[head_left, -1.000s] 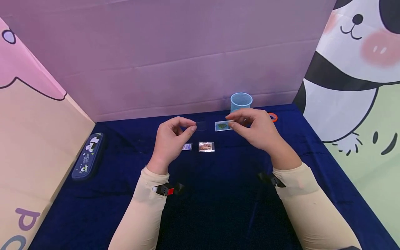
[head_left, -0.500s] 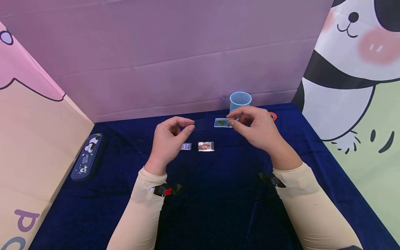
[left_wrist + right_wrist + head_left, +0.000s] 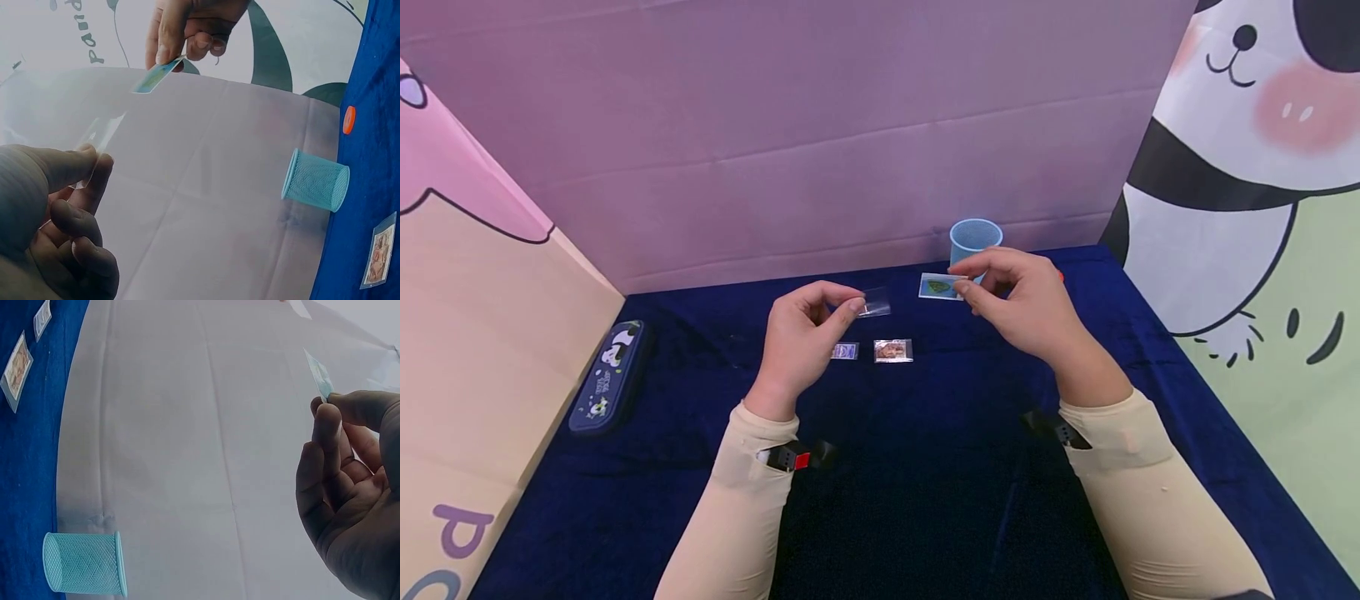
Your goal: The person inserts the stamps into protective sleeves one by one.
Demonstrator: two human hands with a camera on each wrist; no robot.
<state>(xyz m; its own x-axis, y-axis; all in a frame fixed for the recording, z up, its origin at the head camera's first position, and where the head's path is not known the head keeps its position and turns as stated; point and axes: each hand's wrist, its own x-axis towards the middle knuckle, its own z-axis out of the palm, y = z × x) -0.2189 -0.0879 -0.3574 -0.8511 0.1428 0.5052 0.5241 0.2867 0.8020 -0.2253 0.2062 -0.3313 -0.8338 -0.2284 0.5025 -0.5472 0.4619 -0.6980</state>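
Note:
Between thumb and forefinger my left hand (image 3: 805,342) pinches a clear plastic sleeve (image 3: 876,302), held up above the table. The sleeve (image 3: 103,134) looks see-through in the left wrist view. My right hand (image 3: 1018,304) pinches a small card (image 3: 938,286) by its right end; the card has a white border and a green shape on blue. A short gap separates the card from the sleeve. On the cloth below lie a sleeved card with a brownish picture (image 3: 892,351) and a bluish card (image 3: 846,352), partly hidden behind my left hand.
A light blue mesh cup (image 3: 976,237) stands at the back, behind my right hand. An orange-red ring (image 3: 349,120) lies near it. At the left is a dark blue pencil case (image 3: 608,375) with panda pictures. Dark blue cloth (image 3: 910,483) covers the table, with printed fabric walls around.
The right hand has raised the card slightly and tilted its face more toward the head camera. The sleeve in the left hand has tilted and now catches the light; that hand shifted slightly left.

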